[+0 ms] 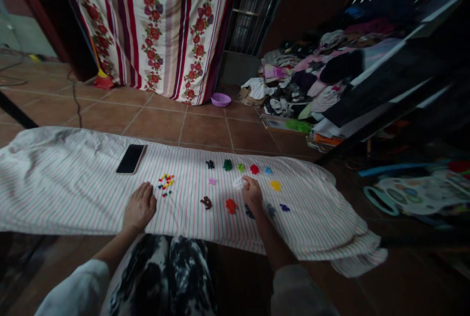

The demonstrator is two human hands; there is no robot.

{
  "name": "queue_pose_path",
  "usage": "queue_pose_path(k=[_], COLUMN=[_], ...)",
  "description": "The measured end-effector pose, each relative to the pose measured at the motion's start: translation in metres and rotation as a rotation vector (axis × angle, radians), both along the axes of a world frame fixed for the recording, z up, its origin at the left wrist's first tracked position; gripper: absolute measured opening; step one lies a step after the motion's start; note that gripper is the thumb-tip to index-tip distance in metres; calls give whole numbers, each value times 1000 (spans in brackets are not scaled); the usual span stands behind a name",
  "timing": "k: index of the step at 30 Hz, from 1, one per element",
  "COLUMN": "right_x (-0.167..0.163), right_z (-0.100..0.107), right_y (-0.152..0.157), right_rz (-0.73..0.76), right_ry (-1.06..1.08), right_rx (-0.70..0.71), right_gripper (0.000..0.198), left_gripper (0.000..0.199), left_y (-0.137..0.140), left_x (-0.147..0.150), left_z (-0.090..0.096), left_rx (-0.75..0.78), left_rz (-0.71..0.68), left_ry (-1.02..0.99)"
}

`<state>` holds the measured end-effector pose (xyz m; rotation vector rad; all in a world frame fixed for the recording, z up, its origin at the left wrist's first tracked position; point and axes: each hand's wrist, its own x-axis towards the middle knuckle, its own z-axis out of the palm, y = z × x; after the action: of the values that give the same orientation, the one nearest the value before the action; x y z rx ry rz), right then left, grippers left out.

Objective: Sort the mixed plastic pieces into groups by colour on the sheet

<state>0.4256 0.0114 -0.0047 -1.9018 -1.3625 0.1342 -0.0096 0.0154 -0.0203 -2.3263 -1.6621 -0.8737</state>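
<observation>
My left hand lies flat, palm down, on the striped cloth, beside a small mixed heap of coloured pieces. At the white pile, my right hand has its fingers curled in a pinch; whatever is between the fingertips is hidden. Around it are small piles sorted by colour: black, dark green, light green, red, light blue, pink, yellow, brown, orange, grey and purple-blue. My right wrist partly covers a dark pile.
A phone rests on the cloth at left. Beyond lie the tiled floor, a floral curtain, a purple basin and a heap of clothes. Dark bars of a frame stand at both ends of the cloth-covered surface.
</observation>
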Motion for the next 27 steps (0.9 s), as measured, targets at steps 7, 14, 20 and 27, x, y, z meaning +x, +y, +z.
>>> queue_pose_path(k=[7,14,20,27], right_x=[-8,0,1,-74], right_z=[19,14,16,33], right_y=[22,22,19,26], right_rz=[-33,-20,9,292], right_ry=[6,7,-61,-34], right_rx=[-141,-221,-161,35], right_gripper=[52,56,51,41], left_gripper=[39,37,38,37], left_y=[-2,-2,-1,-3], left_x=[1,0,3,6], left_z=[3,-1,0,3], left_rx=[19,16,-22,-44], left_rz=[5,-3,37,63], left_ry=[20,-15,-50,-58])
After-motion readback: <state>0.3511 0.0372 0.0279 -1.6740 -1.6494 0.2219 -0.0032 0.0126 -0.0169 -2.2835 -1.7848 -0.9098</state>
